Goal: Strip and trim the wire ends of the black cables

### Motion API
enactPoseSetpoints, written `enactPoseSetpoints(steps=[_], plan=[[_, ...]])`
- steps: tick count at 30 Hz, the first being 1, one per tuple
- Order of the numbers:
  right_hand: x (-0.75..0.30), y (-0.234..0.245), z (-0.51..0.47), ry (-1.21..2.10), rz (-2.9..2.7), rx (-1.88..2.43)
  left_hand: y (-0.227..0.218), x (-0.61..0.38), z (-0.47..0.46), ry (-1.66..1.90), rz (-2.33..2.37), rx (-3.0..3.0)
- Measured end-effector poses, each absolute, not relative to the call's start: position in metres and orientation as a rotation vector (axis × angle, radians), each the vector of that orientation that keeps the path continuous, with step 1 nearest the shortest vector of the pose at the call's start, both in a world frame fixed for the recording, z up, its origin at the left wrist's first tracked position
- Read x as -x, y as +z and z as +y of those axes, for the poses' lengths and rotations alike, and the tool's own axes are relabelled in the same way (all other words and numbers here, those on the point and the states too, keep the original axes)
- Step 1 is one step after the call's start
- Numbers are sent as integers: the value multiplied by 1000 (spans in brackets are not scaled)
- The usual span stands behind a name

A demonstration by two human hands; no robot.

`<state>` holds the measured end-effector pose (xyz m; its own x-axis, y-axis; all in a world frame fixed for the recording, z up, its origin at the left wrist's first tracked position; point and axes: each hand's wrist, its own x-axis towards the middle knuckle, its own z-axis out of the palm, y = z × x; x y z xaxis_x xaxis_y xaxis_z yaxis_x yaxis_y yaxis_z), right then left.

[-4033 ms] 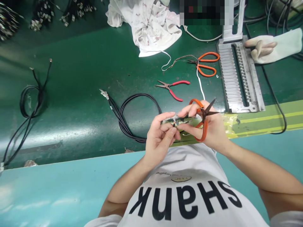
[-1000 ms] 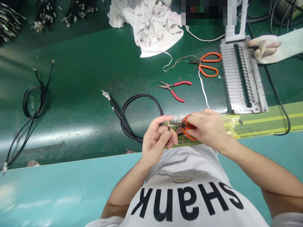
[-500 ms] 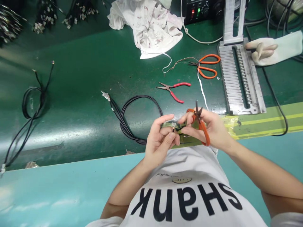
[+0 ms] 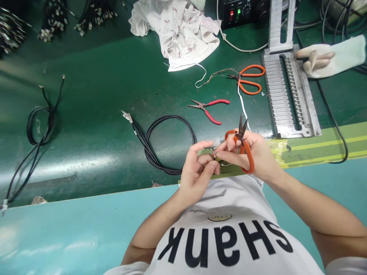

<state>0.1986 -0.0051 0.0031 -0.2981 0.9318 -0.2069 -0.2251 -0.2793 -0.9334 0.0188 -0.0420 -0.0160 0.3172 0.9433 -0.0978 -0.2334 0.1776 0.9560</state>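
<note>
My left hand (image 4: 195, 173) pinches a small cable end (image 4: 214, 156) between thumb and fingers, close to my shirt. Hooked in my right hand (image 4: 258, 154) is a pair of orange-handled scissors (image 4: 249, 159), its dark blades parted and pointing away from me. The right thumb and fingertip meet at the tip of that cable end; whatever they pinch there is too small to make out. A coiled black cable (image 4: 151, 152) with metal-tipped ends lies on the green bench just left of my left hand.
Beyond my hands lie red-handled pliers (image 4: 204, 106) and a second orange-handled pair of scissors (image 4: 250, 81) with white string. A slotted metal fixture (image 4: 289, 95) and a glove (image 4: 338, 57) are at right. Crumpled cloth (image 4: 183, 38) lies at the back, another looped cable (image 4: 37, 141) at left.
My left hand has shifted slightly right, bringing the cable end against my right fingertips. The scissor blades have tilted a little and sit slightly higher in view.
</note>
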Motion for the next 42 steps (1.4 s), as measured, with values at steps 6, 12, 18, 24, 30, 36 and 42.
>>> enactPoseSetpoints(steps=[6,12,18,24,30,36,42], plan=[[-202,10,-7,1598,-1169,1085,-19,-22,-43,1011,878,-1120],[-199,11,-12,1583,-1120,1062,-19,-24,-44,1024,914,-1115],[-184,-1,-15,1762,-803,899,-19,-26,-44,1111,931,-1243],[-173,-2,-18,1711,-718,944,-21,-26,-43,1167,945,-1280],[-172,0,-21,1517,-857,1017,-20,-25,-42,1166,932,-1215],[-178,-3,-22,1285,-1085,1151,-19,-22,-41,1153,860,-1131],[-181,-1,-21,1356,-1135,1040,-17,-23,-40,1145,810,-1083]])
